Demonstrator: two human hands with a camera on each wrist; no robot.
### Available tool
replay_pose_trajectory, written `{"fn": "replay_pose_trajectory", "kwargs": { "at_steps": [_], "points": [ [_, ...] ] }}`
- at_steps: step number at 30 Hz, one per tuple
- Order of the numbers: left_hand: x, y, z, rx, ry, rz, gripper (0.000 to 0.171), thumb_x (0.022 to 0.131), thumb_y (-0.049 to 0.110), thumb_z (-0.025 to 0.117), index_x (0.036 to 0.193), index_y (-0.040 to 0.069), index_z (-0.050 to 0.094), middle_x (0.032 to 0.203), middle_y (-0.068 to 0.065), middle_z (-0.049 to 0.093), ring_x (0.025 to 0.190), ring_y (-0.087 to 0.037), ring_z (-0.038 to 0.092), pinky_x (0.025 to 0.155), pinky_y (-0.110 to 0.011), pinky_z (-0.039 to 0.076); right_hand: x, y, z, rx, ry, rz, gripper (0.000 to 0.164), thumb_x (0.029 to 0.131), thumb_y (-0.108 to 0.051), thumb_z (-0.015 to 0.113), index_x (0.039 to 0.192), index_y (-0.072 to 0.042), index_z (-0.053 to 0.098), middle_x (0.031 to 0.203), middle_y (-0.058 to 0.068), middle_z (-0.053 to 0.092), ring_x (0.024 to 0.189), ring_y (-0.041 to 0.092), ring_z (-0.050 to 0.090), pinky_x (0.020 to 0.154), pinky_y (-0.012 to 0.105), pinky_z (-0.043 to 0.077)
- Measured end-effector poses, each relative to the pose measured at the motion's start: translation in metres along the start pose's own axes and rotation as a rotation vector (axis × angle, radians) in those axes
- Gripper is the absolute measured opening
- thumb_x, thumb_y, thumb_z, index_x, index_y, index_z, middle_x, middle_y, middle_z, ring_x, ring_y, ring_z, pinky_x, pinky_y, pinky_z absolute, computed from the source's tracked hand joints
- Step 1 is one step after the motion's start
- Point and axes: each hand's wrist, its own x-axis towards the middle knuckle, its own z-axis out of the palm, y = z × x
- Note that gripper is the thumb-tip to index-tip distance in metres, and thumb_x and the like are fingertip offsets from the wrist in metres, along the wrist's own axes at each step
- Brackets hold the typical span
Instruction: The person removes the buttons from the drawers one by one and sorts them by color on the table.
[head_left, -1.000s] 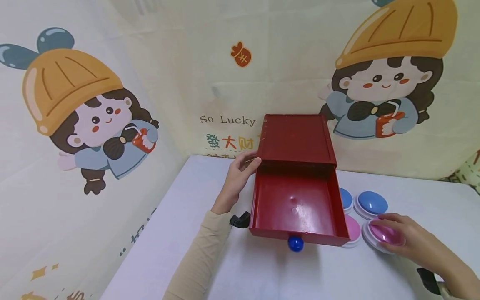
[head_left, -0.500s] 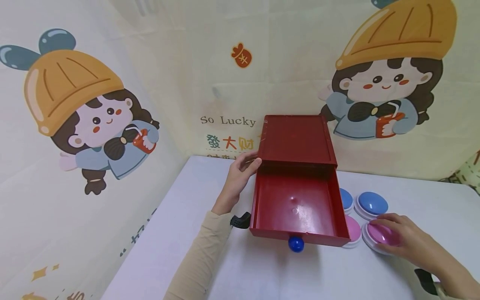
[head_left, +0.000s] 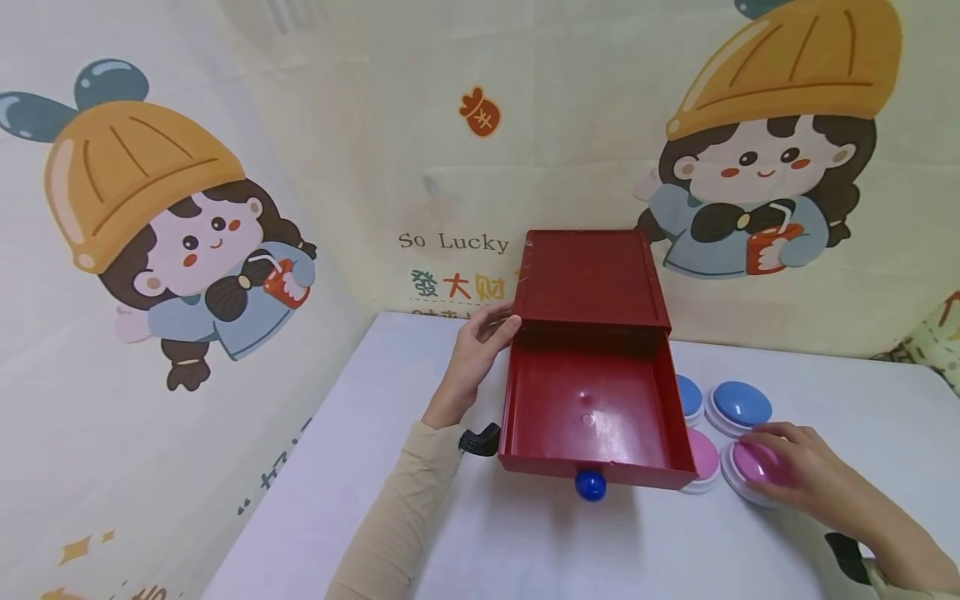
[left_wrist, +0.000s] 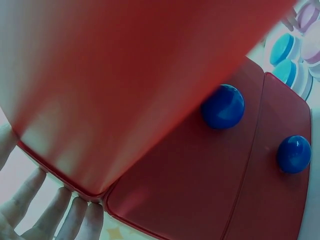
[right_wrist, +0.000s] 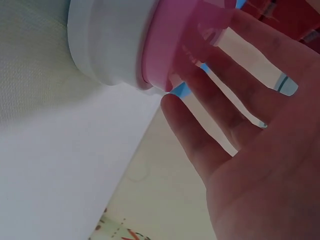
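Observation:
A red cabinet (head_left: 592, 279) stands on the white table with its top drawer (head_left: 585, 400) pulled out; a blue knob (head_left: 591, 486) is on the drawer's front. My left hand (head_left: 472, 358) rests against the cabinet's left side, thumb at the front edge. In the left wrist view its fingers (left_wrist: 57, 210) lie fairly straight along the edge. To the right, my right hand (head_left: 817, 479) touches a pink dome button (head_left: 757, 462) on a white base. The right wrist view shows spread, nearly straight fingers (right_wrist: 192, 140) against the pink dome; the thumb is out of sight there.
Another pink button (head_left: 702, 457) and two blue buttons, one nearer the back right (head_left: 742, 403) and one partly behind the drawer (head_left: 688, 395), sit close by. Lower drawer fronts carry blue knobs (left_wrist: 222, 106). A cartoon-printed cloth (head_left: 420, 167) hangs behind the table.
My right hand has shifted slightly left over the pink button and covers a little more of its dome. The left hand, cabinet and drawer stay put; the head view has turned a touch.

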Motion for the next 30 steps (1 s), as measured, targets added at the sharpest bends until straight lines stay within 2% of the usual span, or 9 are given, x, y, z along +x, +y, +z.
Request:
{"fn": "replay_pose_trajectory", "kwargs": {
  "at_steps": [5,8,11,15,18,22,28,30],
  "points": [
    [0.001,0.001,0.0,0.005,-0.011,-0.004,0.045,0.099,0.024,0.061,0.141,0.008,0.051,0.137,-0.01,0.056,0.126,-0.024,0.057,0.105,-0.039,0.05,0.0,-0.002,-0.002,0.004,0.014,0.001,0.059,0.072,-0.027,0.088,0.12,-0.001,0.064,0.12,0.028,0.056,0.106,0.045,0.048,0.07,0.056,0.059],
    [0.0,0.002,-0.001,0.009,-0.02,-0.007,0.047,0.099,0.025,0.061,0.142,0.008,0.05,0.139,-0.011,0.055,0.127,-0.023,0.056,0.105,-0.038,0.049,-0.002,-0.002,-0.002,0.015,0.066,-0.049,0.056,0.072,-0.022,0.088,0.119,-0.002,0.065,0.118,0.026,0.057,0.105,0.044,0.049,0.071,0.06,0.057],
    [0.006,-0.01,-0.003,0.008,-0.02,-0.006,0.047,0.099,0.026,0.061,0.142,0.009,0.05,0.14,-0.01,0.055,0.128,-0.022,0.056,0.105,-0.037,0.05,-0.005,-0.002,-0.002,0.021,0.093,-0.079,0.055,0.072,-0.018,0.088,0.119,-0.002,0.065,0.118,0.027,0.058,0.106,0.045,0.05,0.076,0.066,0.054],
    [0.013,-0.028,-0.005,-0.015,-0.008,0.01,0.046,0.098,0.029,0.063,0.14,0.014,0.053,0.138,-0.006,0.056,0.126,-0.02,0.057,0.104,-0.035,0.05,-0.005,-0.008,-0.008,0.044,0.033,0.001,0.059,0.076,-0.023,0.086,0.125,-0.001,0.061,0.123,0.03,0.054,0.111,0.051,0.047,0.077,0.067,0.053],
    [0.013,-0.028,-0.004,-0.026,0.0,0.025,0.044,0.097,0.031,0.065,0.138,0.017,0.055,0.136,-0.004,0.057,0.124,-0.019,0.058,0.103,-0.035,0.051,-0.006,-0.013,-0.013,0.057,0.01,0.038,0.06,0.078,-0.025,0.084,0.128,-0.001,0.059,0.125,0.031,0.054,0.111,0.053,0.048,0.075,0.066,0.054],
    [0.013,-0.029,-0.004,-0.027,0.007,0.035,0.041,0.097,0.031,0.065,0.135,0.02,0.057,0.133,-0.002,0.059,0.123,-0.017,0.059,0.103,-0.035,0.051,-0.009,-0.02,-0.016,0.081,0.021,0.028,0.057,0.081,-0.022,0.082,0.128,-0.001,0.059,0.122,0.028,0.057,0.104,0.049,0.057,0.071,0.057,0.059],
    [0.013,-0.028,-0.004,-0.025,0.013,0.033,0.039,0.097,0.03,0.065,0.134,0.021,0.058,0.132,0.0,0.06,0.122,-0.015,0.059,0.103,-0.034,0.051,-0.013,-0.029,-0.018,0.137,0.04,-0.014,0.046,0.085,-0.018,0.079,0.124,-0.002,0.06,0.117,0.02,0.063,0.094,0.03,0.065,0.063,0.032,0.061],
    [0.013,-0.028,-0.004,-0.023,0.012,0.031,0.039,0.097,0.03,0.065,0.134,0.021,0.058,0.132,0.0,0.06,0.122,-0.015,0.059,0.103,-0.035,0.051,-0.015,-0.032,-0.019,0.154,0.042,-0.019,0.044,0.086,-0.018,0.077,0.123,-0.003,0.06,0.118,0.018,0.064,0.093,0.027,0.066,0.063,0.031,0.061]
  ]
}}
